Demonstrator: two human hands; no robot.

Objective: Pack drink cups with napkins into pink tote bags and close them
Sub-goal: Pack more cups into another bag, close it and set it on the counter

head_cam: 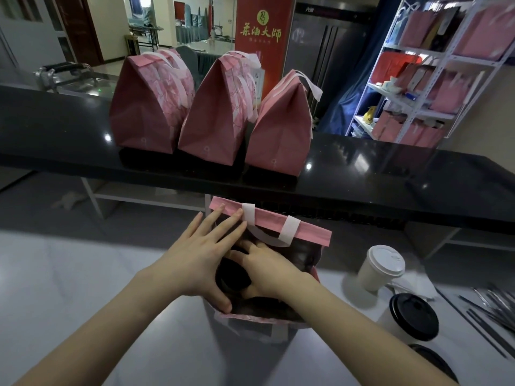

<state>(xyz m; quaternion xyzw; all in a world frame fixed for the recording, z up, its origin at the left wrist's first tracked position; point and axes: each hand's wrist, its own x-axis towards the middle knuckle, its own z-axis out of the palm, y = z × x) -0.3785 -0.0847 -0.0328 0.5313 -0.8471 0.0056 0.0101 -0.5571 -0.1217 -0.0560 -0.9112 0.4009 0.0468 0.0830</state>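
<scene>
Tote bag (270, 225) in pink stands open on the white counter (83, 288) directly below the camera, far rim and white handles upright. Dark cup lids (232, 277) show inside, so filling looks well along. The left hand (200, 257) lies across the bag's left edge, fingers straight and spread, thumb on the near rim, seemingly to keep the mouth wide. The right hand (269, 267) reaches into the mouth. Its fingertips are lost in the dark interior, so whether they pinch anything cannot be told; perhaps they settle a cup. Near the bag's right side, a white-lidded cup (383, 267) and a black-lidded cup (412, 316) wait within reach. Three closed bags (214, 112) line the black ledge (390, 168) behind, out of the way.
</scene>
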